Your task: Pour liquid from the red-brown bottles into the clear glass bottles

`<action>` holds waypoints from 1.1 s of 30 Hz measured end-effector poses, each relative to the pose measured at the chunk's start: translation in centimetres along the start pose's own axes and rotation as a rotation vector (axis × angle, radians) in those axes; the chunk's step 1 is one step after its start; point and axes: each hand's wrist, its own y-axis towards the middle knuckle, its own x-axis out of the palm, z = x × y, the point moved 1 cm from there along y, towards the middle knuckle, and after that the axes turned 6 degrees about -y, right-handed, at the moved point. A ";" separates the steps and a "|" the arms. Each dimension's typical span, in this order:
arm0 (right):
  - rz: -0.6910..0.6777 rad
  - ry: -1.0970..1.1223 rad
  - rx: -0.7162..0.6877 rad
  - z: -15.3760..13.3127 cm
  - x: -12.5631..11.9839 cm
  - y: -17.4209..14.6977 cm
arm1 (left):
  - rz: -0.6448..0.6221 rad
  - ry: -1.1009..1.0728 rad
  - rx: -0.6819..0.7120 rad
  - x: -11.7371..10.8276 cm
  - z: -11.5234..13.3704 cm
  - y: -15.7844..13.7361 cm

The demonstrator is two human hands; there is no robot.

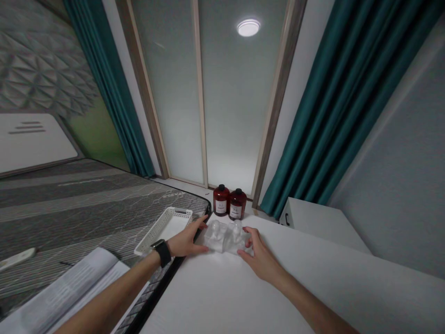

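Note:
Two clear plastic packets lie side by side on the white tabletop, the left packet (215, 236) touching the right packet (235, 237). Each holds a pale, rounded piece that looks like a pump head, though the shiny plastic blurs its shape. My left hand (187, 239), with a dark watch on the wrist, is at the left packet's outer side, thumb and fingers spread. Around the right packet's outer edge is my right hand (256, 253), thumb and fingers apart; whether it touches the plastic I cannot tell. Just behind the packets stand two dark red bottles, a left bottle (221, 200) and a right bottle (238, 204), with black caps and white labels.
A white perforated basket (148, 237) sits on the patterned grey surface at left, near an open book (79, 290) and a white-handled item (18, 259). A black edge borders that surface. A white cabinet (320, 222) stands at right below teal curtains (344, 93), beside a frosted glass door (239, 111).

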 end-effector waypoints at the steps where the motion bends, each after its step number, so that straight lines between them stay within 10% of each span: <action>1: 0.017 0.001 -0.010 -0.1 0.3 0.2 | 0.030 0.011 0.003 0.3 -0.1 0.0; 33: 0.130 -0.077 -0.036 1.7 3.0 4.5 | 0.187 0.097 -0.010 1.1 -1.8 4.2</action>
